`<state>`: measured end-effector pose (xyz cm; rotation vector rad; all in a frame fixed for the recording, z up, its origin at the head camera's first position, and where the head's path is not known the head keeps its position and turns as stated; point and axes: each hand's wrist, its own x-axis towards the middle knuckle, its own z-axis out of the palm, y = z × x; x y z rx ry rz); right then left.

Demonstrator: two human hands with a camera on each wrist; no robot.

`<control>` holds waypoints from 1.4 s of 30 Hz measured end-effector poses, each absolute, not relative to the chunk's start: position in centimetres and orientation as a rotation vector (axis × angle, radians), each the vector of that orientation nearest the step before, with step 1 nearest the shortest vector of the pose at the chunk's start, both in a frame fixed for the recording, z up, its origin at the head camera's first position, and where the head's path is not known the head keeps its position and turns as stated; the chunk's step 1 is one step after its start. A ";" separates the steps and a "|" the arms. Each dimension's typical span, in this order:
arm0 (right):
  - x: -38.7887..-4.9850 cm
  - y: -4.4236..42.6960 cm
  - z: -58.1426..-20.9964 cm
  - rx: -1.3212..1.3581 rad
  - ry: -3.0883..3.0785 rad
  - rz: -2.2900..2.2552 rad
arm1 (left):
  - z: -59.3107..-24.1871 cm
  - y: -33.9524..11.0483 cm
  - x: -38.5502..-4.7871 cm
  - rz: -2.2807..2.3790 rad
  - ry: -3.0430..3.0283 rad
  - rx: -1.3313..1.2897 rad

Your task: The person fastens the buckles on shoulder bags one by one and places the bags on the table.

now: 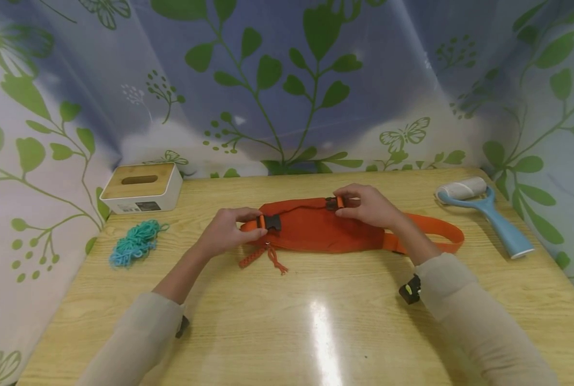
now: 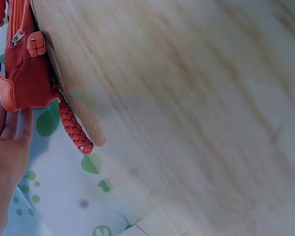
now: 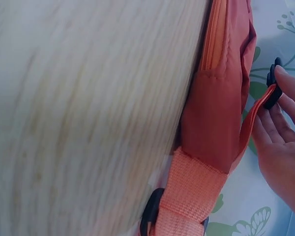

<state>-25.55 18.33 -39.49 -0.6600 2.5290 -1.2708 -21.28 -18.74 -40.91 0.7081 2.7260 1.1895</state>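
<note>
Red waist bag [image 1: 311, 230] lies on the wood-grain table [image 1: 267, 321]. Left hand [image 1: 225, 229] — thumb and fingers pinching one black buckle half [image 1: 272, 223]. Right hand [image 1: 371, 206] — pinching the opposing buckle half [image 1: 331, 203]; halves apart.

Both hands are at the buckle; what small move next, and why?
Probably ease the right hand leftward toward the left hand: they hold the right black plastic buckle half and the left black plastic buckle half, which sit apart, with the orange-red fabric waist bag showing between them.
</note>
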 end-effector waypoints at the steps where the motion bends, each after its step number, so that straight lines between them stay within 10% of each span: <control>1: -25.5 18.3 -39.4 -0.663 2.527 -1.271 | -40.9 -18.8 -21.3 1.187 2.728 0.709; 42: -23.9 14.7 -39.6 -0.799 2.465 -1.332 | -41.3 -18.7 -21.1 1.226 2.710 0.695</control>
